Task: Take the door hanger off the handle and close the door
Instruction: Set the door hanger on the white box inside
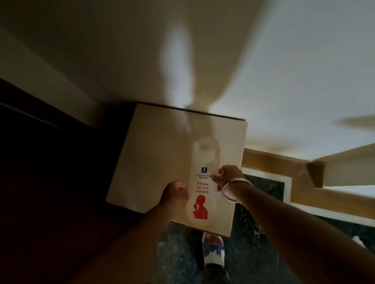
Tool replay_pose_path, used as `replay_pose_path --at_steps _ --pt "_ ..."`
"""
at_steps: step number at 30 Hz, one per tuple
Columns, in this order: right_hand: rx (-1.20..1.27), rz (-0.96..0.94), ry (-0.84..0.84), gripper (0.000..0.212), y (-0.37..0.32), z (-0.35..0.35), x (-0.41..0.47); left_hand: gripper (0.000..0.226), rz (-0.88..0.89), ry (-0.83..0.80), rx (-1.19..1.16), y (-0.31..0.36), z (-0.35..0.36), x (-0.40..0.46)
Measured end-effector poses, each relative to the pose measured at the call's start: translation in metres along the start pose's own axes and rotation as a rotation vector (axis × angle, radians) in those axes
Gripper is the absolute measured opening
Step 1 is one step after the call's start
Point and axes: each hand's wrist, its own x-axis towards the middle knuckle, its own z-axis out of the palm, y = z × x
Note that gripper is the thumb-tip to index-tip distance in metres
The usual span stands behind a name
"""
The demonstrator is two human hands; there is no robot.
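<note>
A cream door hanger (204, 165) with red "Please do not disturb" lettering and a red figure lies over a pale square surface (154, 153). My left hand (175, 196) grips its left edge near the lettering. My right hand (228, 175), with a metal bangle on the wrist, pinches its right edge a little higher. Neither a door handle nor the door's edge shows clearly; a dark wooden panel (34, 186) fills the left side.
A pale wall (276, 59) rises ahead with my shadow on it. The dark speckled floor (259, 246) has a wooden skirting (276, 163) along the wall. My sandalled foot (213, 245) stands just below the pale surface. A light ledge (353, 166) juts in at the right.
</note>
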Motion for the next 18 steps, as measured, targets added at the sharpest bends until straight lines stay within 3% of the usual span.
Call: replay_pose_path --at_steps 3,6,9,14,18 --pt "-0.05 0.027 0.074 0.021 0.012 0.01 0.018 0.028 0.064 -0.004 0.104 -0.005 0.006 0.021" --pt "-0.176 0.015 0.205 0.026 0.02 0.003 0.015 0.026 0.168 0.155 0.49 -0.001 0.002 0.024" --pt "-0.28 -0.031 0.266 0.022 0.015 -0.021 -0.012 0.03 0.257 0.208 0.731 0.015 -0.02 0.001" --pt "-0.457 -0.244 0.084 0.025 -0.019 -0.05 -0.097 0.029 0.384 0.208 1.167 0.073 -0.086 -0.088" --pt "-0.446 -0.46 0.0 0.025 -0.06 -0.05 -0.177 0.02 0.318 0.269 1.437 0.111 -0.142 -0.191"
